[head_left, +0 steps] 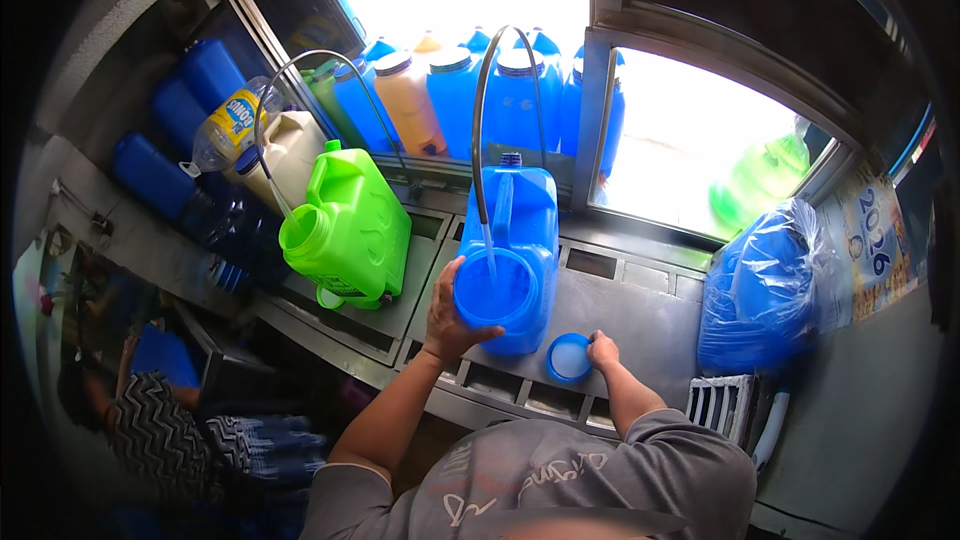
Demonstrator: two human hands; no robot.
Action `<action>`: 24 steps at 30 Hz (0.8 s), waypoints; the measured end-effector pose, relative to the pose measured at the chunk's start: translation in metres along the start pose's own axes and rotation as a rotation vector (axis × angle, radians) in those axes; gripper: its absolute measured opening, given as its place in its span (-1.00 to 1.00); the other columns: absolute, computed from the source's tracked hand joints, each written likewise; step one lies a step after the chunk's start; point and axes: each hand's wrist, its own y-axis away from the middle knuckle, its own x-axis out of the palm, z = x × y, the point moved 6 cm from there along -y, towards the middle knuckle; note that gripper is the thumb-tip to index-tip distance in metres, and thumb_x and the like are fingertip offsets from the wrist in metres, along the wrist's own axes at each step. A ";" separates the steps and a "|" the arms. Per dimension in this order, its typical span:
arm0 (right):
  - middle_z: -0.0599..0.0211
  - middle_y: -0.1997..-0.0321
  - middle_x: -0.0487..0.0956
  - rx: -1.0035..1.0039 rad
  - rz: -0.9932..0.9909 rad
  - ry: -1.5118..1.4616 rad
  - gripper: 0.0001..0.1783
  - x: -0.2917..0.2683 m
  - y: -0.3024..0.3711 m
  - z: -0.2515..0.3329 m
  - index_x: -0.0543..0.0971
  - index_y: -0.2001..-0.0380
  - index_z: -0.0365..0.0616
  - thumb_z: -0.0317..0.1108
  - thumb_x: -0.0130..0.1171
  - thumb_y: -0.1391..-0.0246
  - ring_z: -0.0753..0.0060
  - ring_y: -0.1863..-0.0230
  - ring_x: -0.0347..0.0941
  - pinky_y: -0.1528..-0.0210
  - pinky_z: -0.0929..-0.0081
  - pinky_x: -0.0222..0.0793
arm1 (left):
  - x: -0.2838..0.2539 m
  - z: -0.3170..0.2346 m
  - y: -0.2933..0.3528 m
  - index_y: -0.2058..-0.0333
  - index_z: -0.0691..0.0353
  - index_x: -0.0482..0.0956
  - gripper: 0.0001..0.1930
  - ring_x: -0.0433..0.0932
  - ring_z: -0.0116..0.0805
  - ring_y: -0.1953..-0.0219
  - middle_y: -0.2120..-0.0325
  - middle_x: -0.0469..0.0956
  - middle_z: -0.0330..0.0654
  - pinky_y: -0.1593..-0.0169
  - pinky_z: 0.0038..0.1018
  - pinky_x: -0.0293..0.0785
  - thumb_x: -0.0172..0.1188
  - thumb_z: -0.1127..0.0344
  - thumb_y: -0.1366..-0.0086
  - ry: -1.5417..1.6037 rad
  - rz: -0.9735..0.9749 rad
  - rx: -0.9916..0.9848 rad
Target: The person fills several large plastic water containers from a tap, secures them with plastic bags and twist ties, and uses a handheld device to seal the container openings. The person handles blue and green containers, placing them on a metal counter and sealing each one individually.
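A blue plastic water jug [545, 240] stands on the steel counter in front of me, its wide round mouth facing up toward me. My left hand [450, 315] grips the left and near side of that mouth, with the thumb along the rim. A thin curved tube [481, 155] hangs down into the opening, and what looks like a stream of water runs from its end. Just right of the jug, my right hand [602, 350] pinches the edge of a round blue cap [569, 357] with a pale inside, low over the counter.
Left of the jug stands a bright green jug [365, 215], uncapped, with another tube [268, 165] at its mouth. Several blue jugs [455, 90] line the window. A plastic-wrapped blue bundle [760, 285] and a white slatted crate [718, 405] sit at right. A person [160, 420] is at lower left.
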 end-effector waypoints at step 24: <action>-0.29 -0.45 0.01 -1.089 -0.030 -0.081 0.23 -0.011 0.358 0.309 0.14 -0.38 -0.04 0.39 0.37 0.25 -0.38 -0.43 -0.03 -0.43 -0.05 -0.03 | -0.017 0.025 0.230 -0.35 0.12 0.11 0.11 0.29 -0.10 -0.30 -0.28 0.26 -0.07 -0.33 -0.14 0.24 -0.25 -0.69 -0.09 1.721 0.157 -0.598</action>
